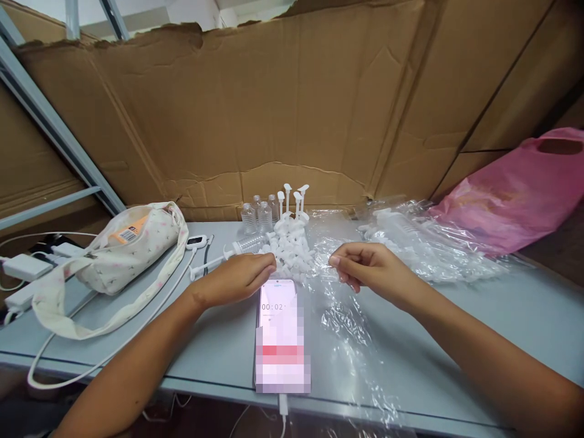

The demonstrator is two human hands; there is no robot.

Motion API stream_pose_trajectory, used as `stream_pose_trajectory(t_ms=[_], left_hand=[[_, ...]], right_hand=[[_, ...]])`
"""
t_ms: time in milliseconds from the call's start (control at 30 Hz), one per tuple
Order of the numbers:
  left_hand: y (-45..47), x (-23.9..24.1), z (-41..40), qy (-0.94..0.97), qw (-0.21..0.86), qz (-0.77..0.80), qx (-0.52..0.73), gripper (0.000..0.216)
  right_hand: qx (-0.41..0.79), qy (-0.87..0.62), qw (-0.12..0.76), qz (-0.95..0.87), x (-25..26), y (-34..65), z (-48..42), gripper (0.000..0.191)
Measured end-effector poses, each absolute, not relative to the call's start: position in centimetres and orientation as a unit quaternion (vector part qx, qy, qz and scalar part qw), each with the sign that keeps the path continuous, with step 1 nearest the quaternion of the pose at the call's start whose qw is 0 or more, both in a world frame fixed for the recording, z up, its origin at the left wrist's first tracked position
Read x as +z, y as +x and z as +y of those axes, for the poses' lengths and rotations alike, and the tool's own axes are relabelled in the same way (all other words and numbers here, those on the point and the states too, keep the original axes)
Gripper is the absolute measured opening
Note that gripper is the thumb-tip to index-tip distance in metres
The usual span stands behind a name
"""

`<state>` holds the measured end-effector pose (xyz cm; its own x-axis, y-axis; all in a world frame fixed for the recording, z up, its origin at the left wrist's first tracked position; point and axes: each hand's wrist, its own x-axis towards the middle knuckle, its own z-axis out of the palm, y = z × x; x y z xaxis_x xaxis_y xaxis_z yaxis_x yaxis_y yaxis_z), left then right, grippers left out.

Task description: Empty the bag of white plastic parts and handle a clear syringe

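Observation:
My left hand [241, 277] is palm down at the left edge of a pile of small white plastic caps [292, 249], its fingers pressed together; whatever is under them is hidden. Just behind it a clear ribbed bottle [250, 244] lies on its side, close to a long white nozzle piece [207, 266]. My right hand [365, 264] hovers to the right of the pile, thumb and forefinger pinched, other fingers curled; I cannot make out anything between the tips. Several white pump heads [287, 198] stand upright at the back of the pile, beside small clear bottles [263, 214].
A phone [278, 331] showing a timer lies in front. Clear plastic film [347, 328] drapes over the table edge. A filled clear bag [438, 243] and a pink bag [511, 194] lie right. A cloth pouch [132, 249] and cables lie left; cardboard [255, 109] walls the back.

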<state>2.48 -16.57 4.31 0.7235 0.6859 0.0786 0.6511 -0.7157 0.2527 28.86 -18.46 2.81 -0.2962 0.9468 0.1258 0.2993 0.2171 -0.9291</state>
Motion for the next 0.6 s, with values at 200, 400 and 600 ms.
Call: stream_pose_trajectory(t_ms=[200,400,600], left_hand=[[2.1,4.5,-16.6,0.916,0.088,0.372,0.119,0.028],[2.0,3.7,-16.1,0.809,0.297,0.387,0.327,0.034],[4.1,2.0,-16.8,0.738,0.487,0.359,0.299,0.034]], right_hand=[[0.423,-0.462,0.396,-0.671,3.3,29.5,-18.2,0.033],[0.411,-0.479,0.483,-0.607,3.4,31.1,-17.1,0.033],[0.428,-0.474,0.489,-0.594,3.0,30.1,-17.4,0.04]])
